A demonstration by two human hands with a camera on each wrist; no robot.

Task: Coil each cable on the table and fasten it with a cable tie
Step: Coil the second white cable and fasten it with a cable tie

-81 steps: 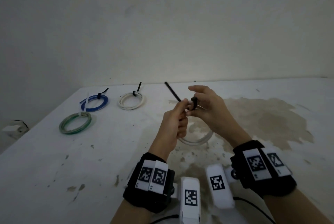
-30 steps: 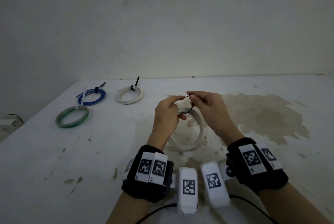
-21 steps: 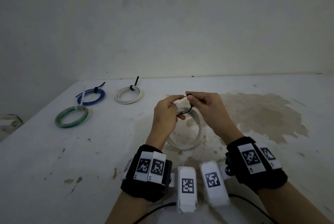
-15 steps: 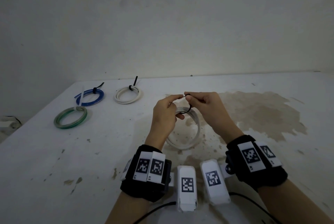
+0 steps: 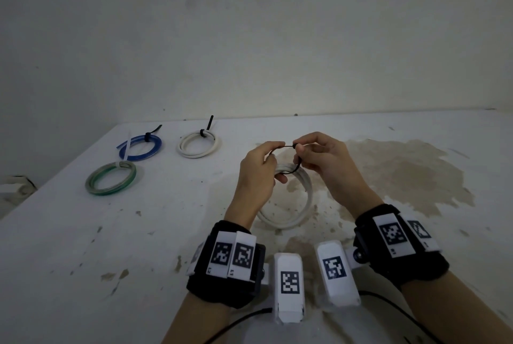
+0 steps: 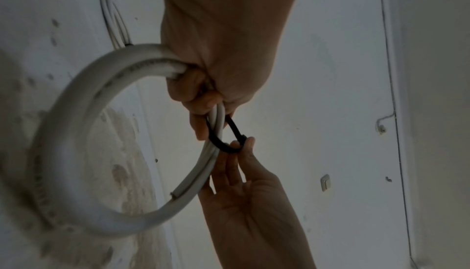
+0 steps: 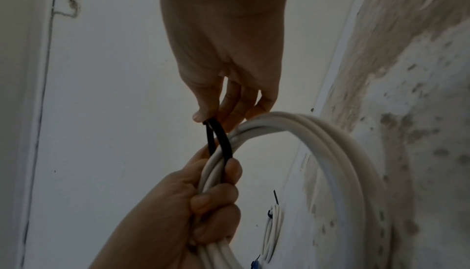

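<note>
Two hands are raised above a stained white counter [image 5: 83,246], working on one coil of white cable [image 5: 294,205]. The coil is held upright, its lower arc close to the counter surface; whether it touches cannot be told. The left hand [image 5: 258,174] is curled around the top of the coil, its fingers [image 7: 216,199] wrapped tightly over the bundled strands. A black cable tie [image 6: 223,134] is looped loosely around those strands just beside the left fingers. The right hand [image 5: 324,160] is held opposite, and the head of the tie is pinched between its thumb and forefinger, with the remaining fingers [image 6: 229,171] extended and relaxed beneath the loop. In the head view a thin black tail of the tie is seen stretched between the two hands, and its free end is pinched by the left thumb and forefinger.

Three finished coils are laid flat at the far left of the counter, well apart from the hands. A blue coil [image 5: 140,144] is bound with a black tie and a white one. A white coil [image 5: 199,144] is bound with a black tie whose tail is pointed upward. A green coil [image 5: 111,177] is placed nearer, bound with a white tie.

Black wrist straps with square printed markers are worn on both forearms.
</note>
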